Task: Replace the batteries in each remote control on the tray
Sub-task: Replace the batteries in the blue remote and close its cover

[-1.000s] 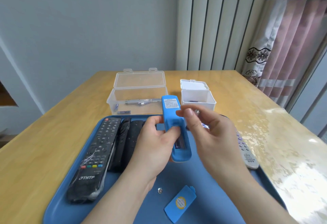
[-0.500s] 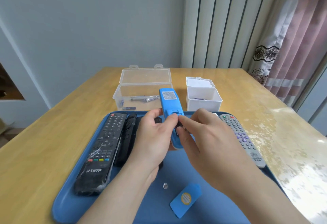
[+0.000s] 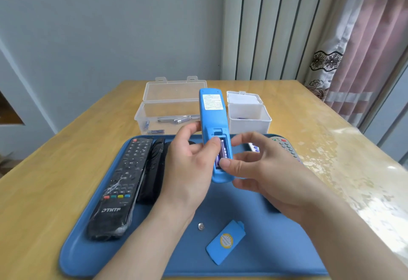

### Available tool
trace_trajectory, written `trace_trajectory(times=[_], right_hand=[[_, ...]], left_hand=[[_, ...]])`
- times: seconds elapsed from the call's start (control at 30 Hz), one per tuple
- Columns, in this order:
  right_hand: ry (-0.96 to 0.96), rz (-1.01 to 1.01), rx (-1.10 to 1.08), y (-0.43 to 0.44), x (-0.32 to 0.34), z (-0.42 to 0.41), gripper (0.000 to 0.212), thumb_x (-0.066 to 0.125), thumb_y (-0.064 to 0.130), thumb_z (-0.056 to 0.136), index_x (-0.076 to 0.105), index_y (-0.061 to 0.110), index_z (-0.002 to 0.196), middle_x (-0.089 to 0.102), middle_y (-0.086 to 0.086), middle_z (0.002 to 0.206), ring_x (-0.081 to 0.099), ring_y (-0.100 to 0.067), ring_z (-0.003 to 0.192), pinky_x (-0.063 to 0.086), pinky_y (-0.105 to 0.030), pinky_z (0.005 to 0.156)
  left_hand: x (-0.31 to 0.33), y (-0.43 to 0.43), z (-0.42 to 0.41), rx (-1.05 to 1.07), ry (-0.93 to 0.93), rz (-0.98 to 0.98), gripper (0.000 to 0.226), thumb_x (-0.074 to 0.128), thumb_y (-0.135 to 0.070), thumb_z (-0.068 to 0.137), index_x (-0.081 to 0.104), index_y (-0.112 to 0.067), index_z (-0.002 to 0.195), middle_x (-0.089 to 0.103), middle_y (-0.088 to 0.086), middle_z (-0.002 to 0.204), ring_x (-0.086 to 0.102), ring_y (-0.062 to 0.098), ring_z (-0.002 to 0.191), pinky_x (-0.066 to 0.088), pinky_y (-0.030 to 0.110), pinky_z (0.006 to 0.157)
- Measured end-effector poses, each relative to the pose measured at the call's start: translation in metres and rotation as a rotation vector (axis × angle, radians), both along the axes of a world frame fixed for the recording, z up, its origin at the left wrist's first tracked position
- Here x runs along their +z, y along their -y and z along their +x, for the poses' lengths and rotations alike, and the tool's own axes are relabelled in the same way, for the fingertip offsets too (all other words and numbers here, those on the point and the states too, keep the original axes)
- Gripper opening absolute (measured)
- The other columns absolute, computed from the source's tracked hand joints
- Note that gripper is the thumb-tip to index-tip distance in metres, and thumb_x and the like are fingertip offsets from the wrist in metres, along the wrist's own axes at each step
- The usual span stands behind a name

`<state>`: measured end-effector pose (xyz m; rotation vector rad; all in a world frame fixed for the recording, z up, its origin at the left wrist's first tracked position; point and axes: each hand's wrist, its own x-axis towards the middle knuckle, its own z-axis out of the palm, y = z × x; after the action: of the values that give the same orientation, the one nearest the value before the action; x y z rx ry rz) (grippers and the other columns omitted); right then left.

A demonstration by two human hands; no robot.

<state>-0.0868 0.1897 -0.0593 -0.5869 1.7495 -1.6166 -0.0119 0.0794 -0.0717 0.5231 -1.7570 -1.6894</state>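
Left grip (image 3: 187, 164) wraps remote (image 3: 213, 111), held above tray (image 3: 276, 246) — battery (image 3: 224, 150), carried in right grip (image 3: 265, 169) a second ago, now sits in the bay, thumb pinching it down. Cover (image 3: 226, 241) still off — refit next.

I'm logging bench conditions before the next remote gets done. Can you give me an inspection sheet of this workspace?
Surface: wooden table, glossy, bearing a blue tray.
Job's things: blue remote held back up, compartment open, purple batteries inside; its cover lies on the tray; black remotes at left, grey remote at right; clear box holds batteries; white box open.
Clutter: small silver round piece on the tray.
Grippers: left hand grips the blue remote, thumb on the batteries; right hand pinches its lower end.
Cables: nothing seen.
Surroundings: plain wall, ribbed panel, pink curtain.
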Motion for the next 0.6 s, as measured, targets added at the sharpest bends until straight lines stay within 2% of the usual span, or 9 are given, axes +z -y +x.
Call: trace_trajectory(times=[0.1,0.27,0.4,0.47,0.53,0.6], right_hand=[[0.073,0.007,0.023,-0.001,0.001,-0.002,0.029,0.075,0.005,0.080,0.061,0.014,0.104,0.067,-0.008,0.085,0.064,-0.016,0.071,0.049,-0.023,0.061],[-0.139,0.018,-0.080,0.004,-0.003,0.001,0.025,0.071,-0.002,0.082,0.063,0.015,0.097,0.061,-0.007,0.073,0.058,-0.020,0.065,0.041,-0.023,0.055],[-0.215,0.052,-0.068,0.002,0.000,-0.001,0.023,0.074,0.006,0.082,0.065,0.023,0.096,0.061,-0.007,0.072,0.061,-0.019,0.066,0.045,-0.024,0.058],[-0.235,0.098,0.022,-0.001,0.002,-0.006,0.025,0.076,0.013,0.081,0.066,0.026,0.101,0.068,-0.015,0.086,0.067,-0.021,0.077,0.050,-0.024,0.064],[-0.222,0.097,0.133,-0.005,0.001,-0.010,0.035,0.075,0.020,0.076,0.068,0.029,0.109,0.069,-0.019,0.104,0.070,-0.024,0.094,0.055,-0.030,0.082],[-0.041,-0.032,0.209,-0.007,-0.002,-0.013,0.044,0.065,0.011,0.073,0.068,0.023,0.115,0.067,-0.019,0.112,0.070,-0.026,0.097,0.053,-0.044,0.094]], left_hand=[[-0.002,-0.002,0.000,-0.034,0.022,-0.060,0.030,0.059,-0.029,0.075,0.057,-0.033,0.105,0.075,0.004,0.074,0.072,0.028,0.074,0.056,0.054,0.075],[-0.005,0.000,0.000,-0.086,0.032,-0.082,0.037,0.059,-0.024,0.075,0.058,-0.027,0.111,0.076,0.006,0.081,0.073,0.030,0.078,0.056,0.054,0.078],[-0.002,0.003,0.001,-0.151,0.078,-0.062,0.043,0.064,-0.016,0.074,0.057,-0.024,0.116,0.077,0.004,0.084,0.073,0.027,0.081,0.057,0.052,0.080],[0.002,0.004,0.003,-0.181,0.100,-0.038,0.039,0.068,-0.007,0.081,0.058,-0.020,0.117,0.077,0.005,0.085,0.073,0.026,0.081,0.058,0.049,0.079],[0.005,0.005,0.005,-0.231,0.120,-0.034,0.032,0.063,-0.001,0.087,0.061,-0.018,0.113,0.077,0.006,0.086,0.073,0.026,0.081,0.060,0.044,0.076],[0.008,0.006,0.007,-0.311,0.138,-0.031,0.027,0.061,-0.003,0.089,0.064,-0.020,0.110,0.077,0.004,0.091,0.073,0.024,0.084,0.060,0.041,0.075]])
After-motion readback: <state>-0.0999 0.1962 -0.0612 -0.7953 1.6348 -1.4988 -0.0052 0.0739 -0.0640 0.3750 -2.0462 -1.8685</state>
